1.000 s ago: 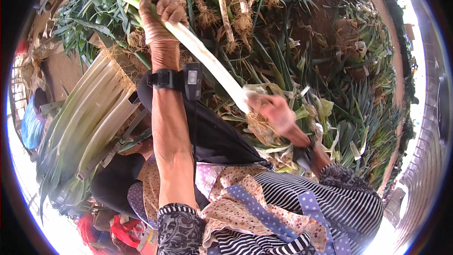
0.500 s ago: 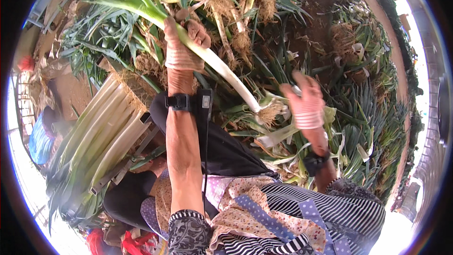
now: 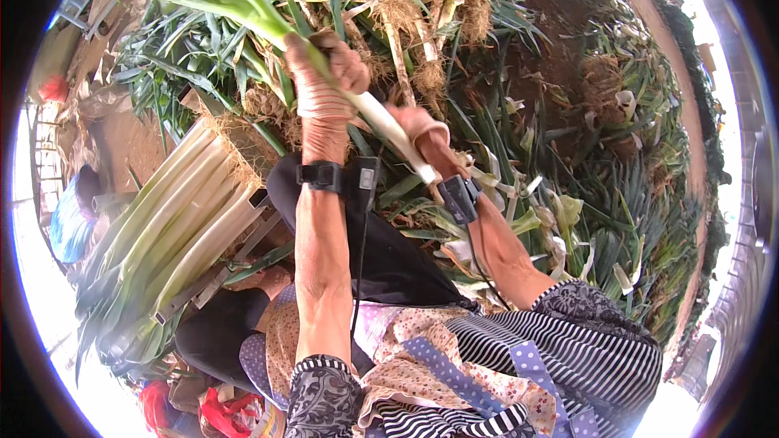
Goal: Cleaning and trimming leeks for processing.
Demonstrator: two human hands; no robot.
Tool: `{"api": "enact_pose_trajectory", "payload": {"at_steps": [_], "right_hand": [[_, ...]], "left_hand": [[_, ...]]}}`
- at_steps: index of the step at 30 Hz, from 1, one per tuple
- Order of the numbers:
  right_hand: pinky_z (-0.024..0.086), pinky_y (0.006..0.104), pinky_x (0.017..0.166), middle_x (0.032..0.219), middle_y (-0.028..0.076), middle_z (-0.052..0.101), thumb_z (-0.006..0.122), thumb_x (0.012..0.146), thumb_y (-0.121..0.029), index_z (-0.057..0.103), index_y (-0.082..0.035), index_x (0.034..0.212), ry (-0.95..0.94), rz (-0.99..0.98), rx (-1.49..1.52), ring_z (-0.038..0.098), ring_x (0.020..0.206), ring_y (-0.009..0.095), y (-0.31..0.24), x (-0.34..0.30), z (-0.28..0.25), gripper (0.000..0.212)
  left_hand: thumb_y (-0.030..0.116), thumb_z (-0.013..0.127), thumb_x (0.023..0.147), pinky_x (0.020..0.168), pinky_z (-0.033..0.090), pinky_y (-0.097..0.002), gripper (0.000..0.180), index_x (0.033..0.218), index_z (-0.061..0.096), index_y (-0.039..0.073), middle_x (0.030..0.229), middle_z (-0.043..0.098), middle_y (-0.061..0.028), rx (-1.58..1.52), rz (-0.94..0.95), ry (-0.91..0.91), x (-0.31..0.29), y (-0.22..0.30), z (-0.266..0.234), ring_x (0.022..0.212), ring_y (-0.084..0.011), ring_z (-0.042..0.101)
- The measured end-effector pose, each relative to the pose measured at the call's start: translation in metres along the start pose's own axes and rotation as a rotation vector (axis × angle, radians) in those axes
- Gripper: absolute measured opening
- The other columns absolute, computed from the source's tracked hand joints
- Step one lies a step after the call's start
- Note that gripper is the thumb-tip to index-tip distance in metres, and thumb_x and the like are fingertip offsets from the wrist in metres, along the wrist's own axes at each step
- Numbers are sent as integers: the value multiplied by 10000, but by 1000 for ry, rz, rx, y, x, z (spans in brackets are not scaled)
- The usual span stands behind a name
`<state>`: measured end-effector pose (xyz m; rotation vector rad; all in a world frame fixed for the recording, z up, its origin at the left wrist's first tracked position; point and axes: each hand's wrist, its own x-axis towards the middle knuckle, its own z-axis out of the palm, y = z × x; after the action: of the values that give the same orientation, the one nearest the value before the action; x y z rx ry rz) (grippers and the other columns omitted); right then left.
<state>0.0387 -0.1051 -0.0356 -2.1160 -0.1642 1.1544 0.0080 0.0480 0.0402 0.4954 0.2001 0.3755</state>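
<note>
Above the dark-trousered lap, the left forearm (image 3: 323,268) rises almost straight, its hand (image 3: 337,73) wrapped around one leek (image 3: 381,126). The leek slants from its green leaves at upper left to its white end at lower right. From the lower right, the right forearm (image 3: 507,251) reaches up and leftward, so its blurred hand (image 3: 412,122) lies at the white shank, just beside the left one; whether its fingers close on the shank, I cannot tell. Half a second ago that right hand was apart from the leek, its fingers spread to the right of the roots; now it has come up along the shank, and the wrist strap (image 3: 459,197) is next to the root end. The left hand has kept its grasp. Left of the knee, a bundle (image 3: 174,223) lies slanted.
</note>
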Motion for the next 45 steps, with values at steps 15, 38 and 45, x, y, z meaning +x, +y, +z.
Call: {"api": "enact_pose_trajectory", "payload": {"at_steps": [15,38,45], "right_hand": [[488,236,754,993,36,625,568,896,-120,574,-41,1148,695,-256,116,602,839,111,133,-167,-90,264],[497,273,659,914,59,663,722,711,-284,682,-153,1006,315,359,-221,620,757,194,65,-315,-67,326],[454,375,806,1081,114,582,732,736,-269,529,-182,1250,872,142,-1187,562,942,289,134,-265,-106,560]], "left_hand": [[630,532,810,370,277,-257,529,814,525,101,534,353,43,-502,-102,-7,38,-8,-25,406,-102,313],[534,538,861,366,318,-261,454,706,444,118,527,432,1,-179,-67,707,43,-10,-9,393,-130,377],[318,656,841,502,527,-365,291,921,479,101,685,503,-37,-43,-13,773,29,-27,14,540,-197,525]]}}
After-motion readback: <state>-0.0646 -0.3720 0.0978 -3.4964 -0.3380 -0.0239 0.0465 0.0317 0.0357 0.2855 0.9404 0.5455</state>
